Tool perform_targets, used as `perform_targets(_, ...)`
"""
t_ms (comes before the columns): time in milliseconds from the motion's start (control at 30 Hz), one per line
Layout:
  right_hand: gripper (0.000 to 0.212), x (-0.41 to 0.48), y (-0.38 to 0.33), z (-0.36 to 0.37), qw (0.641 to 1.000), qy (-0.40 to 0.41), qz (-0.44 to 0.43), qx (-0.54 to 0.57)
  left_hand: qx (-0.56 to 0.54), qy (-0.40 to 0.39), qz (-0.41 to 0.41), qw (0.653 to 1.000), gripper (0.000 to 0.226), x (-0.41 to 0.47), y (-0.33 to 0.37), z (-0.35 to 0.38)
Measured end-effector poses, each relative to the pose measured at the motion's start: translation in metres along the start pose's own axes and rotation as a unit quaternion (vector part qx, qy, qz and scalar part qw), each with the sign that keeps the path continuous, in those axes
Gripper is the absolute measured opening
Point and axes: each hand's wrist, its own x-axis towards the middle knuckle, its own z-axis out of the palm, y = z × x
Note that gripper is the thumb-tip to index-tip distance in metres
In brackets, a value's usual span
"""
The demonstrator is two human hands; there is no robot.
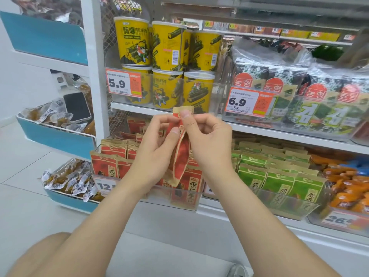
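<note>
Both grips are closed on one red-and-kraft seed packet (180, 156), held upright and nearly edge-on in front of the shelves. The right grip (209, 142) pinches the packet's top strip between thumb and curled fingers. The left grip (153, 150) holds it just below, thumb on the near face and fingers curled behind. The packet's lower end hangs between the two wrists.

Directly below and behind the grips a clear bin (151, 195) holds upright rows of matching red seed packets (111, 164), with a price tag (105, 185) on its front, partly hidden by the left forearm. To the right of the right grip a second clear bin (289, 209) holds green seed packets (279, 182) standing in rows. Further right lie orange packets (347, 188).

On the shelf above the grips a clear bin (199, 92) carries yellow seaweed-roll tubs (167, 47) stacked two high, with a 5.9 tag (123, 83) on its front. Above and to the right, another clear bin (279, 124) holds bagged seaweed packs (319, 108) behind a 6.9 tag (247, 101).

Well to the left of the left grip stands a rack of blue trays (58, 138). The middle tray holds small wrapped snacks (50, 114) with a dark phone (76, 105) lying on them. The lowest tray is heaped with more wrapped snacks (65, 180).
</note>
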Motion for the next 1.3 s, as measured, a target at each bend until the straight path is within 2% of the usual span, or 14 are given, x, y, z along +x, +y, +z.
perform_targets(133, 0.017, -0.008, 0.001, -0.01, 0.993, -0.119, -0.004, -0.002, -0.113, 0.028, -0.068, 0.991, 0.014, -0.001, 0.002, 0.01)
perform_targets(233, 0.015, -0.012, 0.003, -0.019, 0.986, -0.16, 0.036, 0.029, -0.148, 0.029, -0.104, 0.983, 0.012, -0.002, -0.002, 0.011)
perform_targets(433, 0.025, -0.022, -0.003, -0.016, 0.941, -0.142, 0.23, 0.203, -0.204, 0.012, -0.116, 0.972, 0.025, -0.012, 0.006, 0.018)
perform_targets(500, 0.028, -0.025, -0.006, -0.011, 0.927, -0.117, 0.263, 0.24, -0.186, 0.026, -0.108, 0.976, 0.021, -0.016, 0.006, 0.019)
perform_targets(567, 0.029, -0.026, -0.009, -0.009, 0.932, -0.099, 0.272, 0.217, -0.161, 0.045, -0.114, 0.979, 0.023, -0.02, 0.005, 0.018)
perform_targets(667, 0.029, -0.024, -0.008, -0.007, 0.962, -0.087, 0.228, 0.122, -0.195, 0.056, -0.15, 0.968, 0.016, -0.025, 0.01, 0.017)
perform_targets(767, 0.019, -0.019, -0.004, -0.006, 0.99, -0.094, 0.101, 0.017, -0.268, 0.052, -0.197, 0.941, 0.015, -0.029, 0.016, 0.015)
perform_targets(833, 0.018, -0.017, 0.0, -0.007, 0.99, -0.128, 0.024, -0.05, -0.317, 0.049, -0.228, 0.919, 0.017, -0.028, 0.015, 0.011)
perform_targets(933, 0.014, -0.019, 0.006, -0.011, 0.979, -0.165, -0.031, -0.113, -0.387, 0.042, -0.271, 0.88, 0.044, -0.027, 0.018, 0.005)
perform_targets(1000, 0.014, -0.022, 0.007, -0.01, 0.978, -0.173, -0.036, -0.115, -0.406, 0.035, -0.282, 0.869, 0.056, -0.026, 0.018, 0.001)
perform_targets(1100, 0.019, -0.026, 0.005, -0.008, 0.982, -0.173, -0.003, -0.069, -0.409, 0.034, -0.286, 0.866, 0.058, -0.025, 0.016, -0.002)
perform_targets(1233, 0.018, -0.025, 0.001, -0.007, 0.983, -0.175, 0.024, -0.055, -0.395, 0.008, -0.27, 0.878, 0.029, -0.025, 0.015, -0.007)
perform_targets(1300, 0.019, -0.025, 0.001, -0.007, 0.982, -0.178, 0.018, -0.064, -0.394, 0.002, -0.263, 0.881, 0.024, -0.026, 0.016, -0.009)
